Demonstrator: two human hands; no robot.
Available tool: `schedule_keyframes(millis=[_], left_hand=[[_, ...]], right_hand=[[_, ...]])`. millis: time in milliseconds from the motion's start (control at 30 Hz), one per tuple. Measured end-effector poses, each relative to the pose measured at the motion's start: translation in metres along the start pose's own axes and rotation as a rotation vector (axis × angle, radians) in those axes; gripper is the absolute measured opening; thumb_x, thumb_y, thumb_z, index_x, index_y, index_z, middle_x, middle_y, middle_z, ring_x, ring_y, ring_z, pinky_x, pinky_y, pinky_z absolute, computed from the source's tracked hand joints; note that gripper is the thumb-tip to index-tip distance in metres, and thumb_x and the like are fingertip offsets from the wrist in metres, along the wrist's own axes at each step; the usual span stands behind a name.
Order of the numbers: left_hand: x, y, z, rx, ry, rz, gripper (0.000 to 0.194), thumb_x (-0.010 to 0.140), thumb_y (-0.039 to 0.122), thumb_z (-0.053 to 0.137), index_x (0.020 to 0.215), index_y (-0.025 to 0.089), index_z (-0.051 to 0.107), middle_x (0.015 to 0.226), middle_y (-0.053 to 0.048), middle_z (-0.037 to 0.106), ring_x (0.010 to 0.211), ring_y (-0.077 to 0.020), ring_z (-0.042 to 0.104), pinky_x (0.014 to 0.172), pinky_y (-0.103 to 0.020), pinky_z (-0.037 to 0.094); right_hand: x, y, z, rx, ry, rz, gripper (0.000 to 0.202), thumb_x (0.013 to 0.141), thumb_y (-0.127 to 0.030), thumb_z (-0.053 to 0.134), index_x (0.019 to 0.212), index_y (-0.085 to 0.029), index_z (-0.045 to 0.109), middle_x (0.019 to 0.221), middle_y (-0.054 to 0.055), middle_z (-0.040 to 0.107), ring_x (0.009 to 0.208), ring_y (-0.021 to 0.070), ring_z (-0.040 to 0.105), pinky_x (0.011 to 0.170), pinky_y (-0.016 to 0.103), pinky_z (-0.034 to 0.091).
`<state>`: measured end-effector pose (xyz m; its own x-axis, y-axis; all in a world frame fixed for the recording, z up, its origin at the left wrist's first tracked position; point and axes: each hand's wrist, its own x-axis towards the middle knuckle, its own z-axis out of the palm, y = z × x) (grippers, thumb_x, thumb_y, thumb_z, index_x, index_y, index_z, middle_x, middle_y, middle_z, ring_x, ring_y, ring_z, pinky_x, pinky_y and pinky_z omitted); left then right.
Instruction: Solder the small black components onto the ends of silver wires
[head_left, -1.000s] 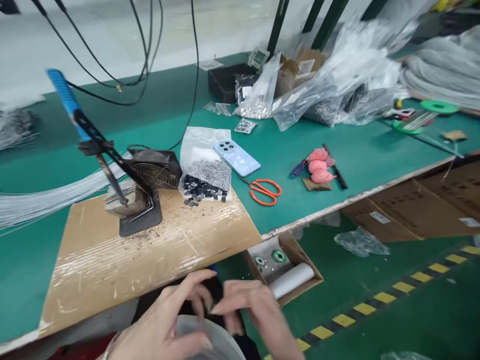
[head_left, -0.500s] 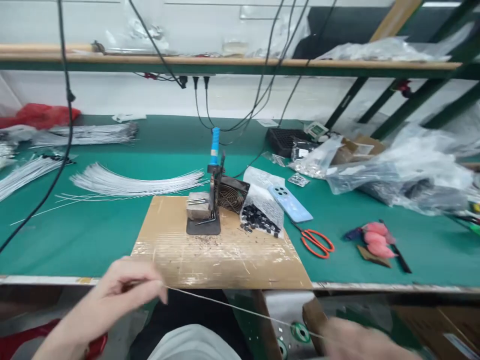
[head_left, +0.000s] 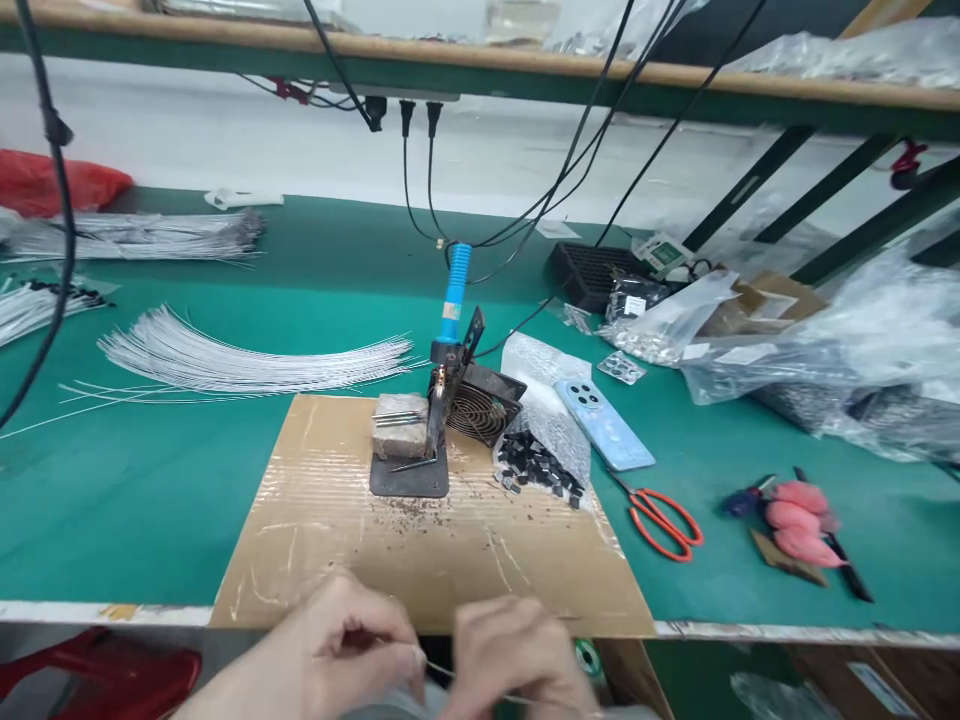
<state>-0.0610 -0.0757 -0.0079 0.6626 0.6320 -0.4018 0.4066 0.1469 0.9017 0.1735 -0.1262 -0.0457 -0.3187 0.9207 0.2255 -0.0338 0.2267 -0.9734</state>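
My left hand [head_left: 360,645] is at the front edge of the cardboard sheet [head_left: 322,540], thumb and fingers pinched on a thin white wire [head_left: 439,668]. Just to its right, my blurred right hand [head_left: 517,650] is closed around the same wire, which runs the short gap between the hands. Beyond them on the cardboard stands a soldering iron [head_left: 455,290] with a blue handle, upright in a dark metal stand [head_left: 409,480]. A grey block [head_left: 400,437] with metal pins on top rests on the stand's base. A bag of small black parts [head_left: 536,462] lies to the right.
A fan of white wires [head_left: 247,368] lies left on the green bench mat [head_left: 90,510]. A black fan [head_left: 484,410] sits behind the stand. Right are a blue phone [head_left: 606,425], orange-handled scissors [head_left: 667,525], pink bundles [head_left: 801,520] and plastic bags [head_left: 847,350]. Cables [head_left: 577,160] hang from above.
My right hand has moved left and up, close to my left hand, which has shifted right and down. The stretch of wire between them is much shorter. The view has tilted down.
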Motion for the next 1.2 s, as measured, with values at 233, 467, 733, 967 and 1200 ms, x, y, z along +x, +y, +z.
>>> schedule_keyframes(millis=[233, 467, 733, 967, 1200], left_hand=[[0.021, -0.014, -0.003, 0.003, 0.23, -0.077, 0.045, 0.101, 0.061, 0.052, 0.101, 0.019, 0.069, 0.079, 0.0, 0.055, 0.076, -0.0177, 0.048, 0.068, -0.028, 0.038], [0.037, -0.033, 0.001, 0.021, 0.183, -0.135, 0.039, 0.101, 0.054, 0.054, 0.094, 0.018, 0.066, 0.07, 0.004, 0.046, 0.068, -0.0159, 0.042, 0.063, -0.028, 0.033], [0.038, -0.033, -0.002, 0.003, 0.178, -0.144, 0.041, 0.101, 0.056, 0.052, 0.092, 0.018, 0.065, 0.07, 0.003, 0.048, 0.068, -0.0161, 0.043, 0.063, -0.028, 0.034], [0.039, -0.037, -0.005, -0.006, 0.163, -0.14, 0.04, 0.103, 0.054, 0.051, 0.093, 0.018, 0.066, 0.075, 0.001, 0.054, 0.073, -0.0171, 0.048, 0.066, -0.028, 0.036], [0.037, -0.038, -0.006, -0.014, 0.171, -0.136, 0.04, 0.103, 0.054, 0.051, 0.094, 0.018, 0.067, 0.073, 0.002, 0.05, 0.071, -0.0165, 0.045, 0.064, -0.028, 0.033]], right_hand=[[0.023, 0.029, -0.057, -0.804, 0.407, 0.067, 0.038, 0.111, -0.035, 0.041, 0.117, -0.026, 0.078, 0.113, 0.006, 0.082, 0.105, 0.0232, 0.077, 0.09, 0.035, 0.062], [0.088, 0.093, -0.12, -1.098, 0.396, 0.078, 0.048, 0.103, -0.032, 0.041, 0.139, -0.007, 0.061, 0.139, 0.027, 0.066, 0.136, 0.0426, 0.057, 0.112, 0.064, 0.045], [0.093, 0.094, -0.12, -1.208, 0.38, 0.086, 0.029, 0.097, -0.034, 0.053, 0.113, -0.013, 0.066, 0.108, 0.022, 0.071, 0.105, 0.0405, 0.065, 0.094, 0.056, 0.052], [0.059, 0.081, -0.103, -1.174, 0.383, -0.024, 0.014, 0.099, -0.023, 0.055, 0.111, -0.019, 0.061, 0.111, 0.014, 0.069, 0.108, 0.033, 0.061, 0.094, 0.051, 0.053], [0.029, 0.058, -0.079, -1.132, 0.388, -0.154, 0.017, 0.1, -0.019, 0.06, 0.116, -0.022, 0.065, 0.109, 0.011, 0.073, 0.109, 0.0294, 0.067, 0.096, 0.048, 0.056]])
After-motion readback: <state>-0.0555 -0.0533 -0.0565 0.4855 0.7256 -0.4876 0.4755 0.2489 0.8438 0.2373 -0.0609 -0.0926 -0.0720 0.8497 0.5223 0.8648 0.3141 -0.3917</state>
